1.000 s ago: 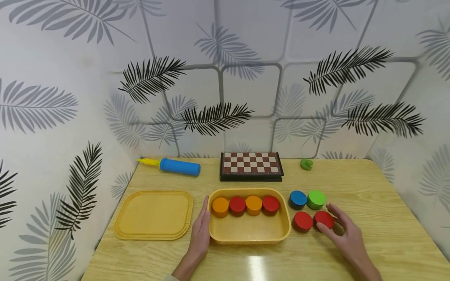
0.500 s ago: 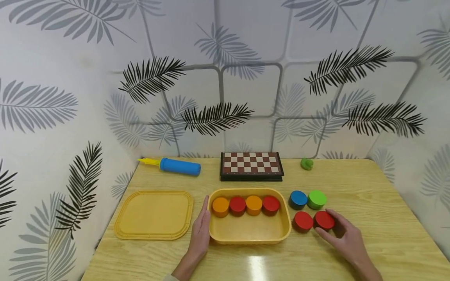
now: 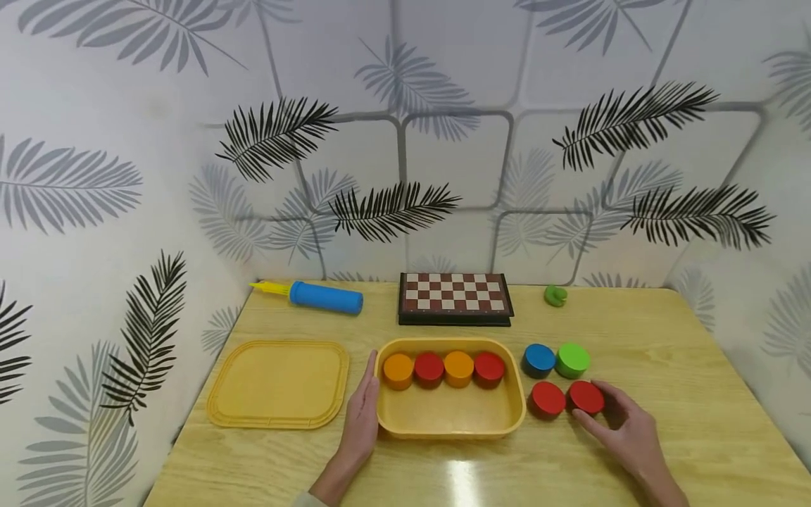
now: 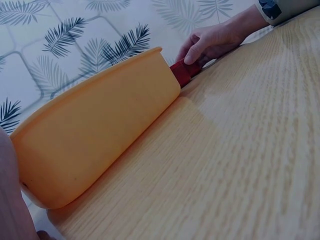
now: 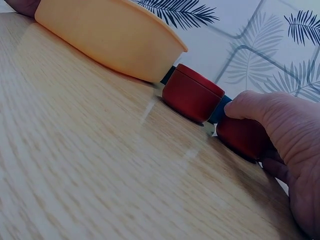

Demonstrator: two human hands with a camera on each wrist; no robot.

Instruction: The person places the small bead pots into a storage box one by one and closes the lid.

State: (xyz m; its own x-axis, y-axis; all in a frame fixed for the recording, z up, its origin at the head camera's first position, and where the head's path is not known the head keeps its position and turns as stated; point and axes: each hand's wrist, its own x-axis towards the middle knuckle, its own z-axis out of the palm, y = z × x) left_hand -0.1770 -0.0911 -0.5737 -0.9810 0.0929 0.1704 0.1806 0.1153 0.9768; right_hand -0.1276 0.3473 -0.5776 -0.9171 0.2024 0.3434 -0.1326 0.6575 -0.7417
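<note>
My left hand [image 3: 359,422] lies with straight fingers along the left wall of a yellow plastic box [image 3: 451,425]. Inside that box, a row along the back holds an orange round tub [image 3: 398,371], a red one, another orange one and another red one. To the right of the box, my right hand [image 3: 627,429] grips a red round tub [image 3: 586,396] on the table, thumb on the near side and fingers behind. Close beside it stands a second red tub [image 5: 192,93]. Behind these two are a blue tub [image 3: 539,360] and a green tub [image 3: 573,360].
A flat yellow lid [image 3: 279,384] lies left of the box. Along the back of the table [image 3: 405,479] are a blue hand pump [image 3: 326,297] with a yellow nozzle, a checkered board box [image 3: 453,294] and a small green object [image 3: 555,296]. A patterned wall stands behind.
The fingers and thumb of my right hand have closed in on the right-hand red tub. My left hand has stayed against the box.
</note>
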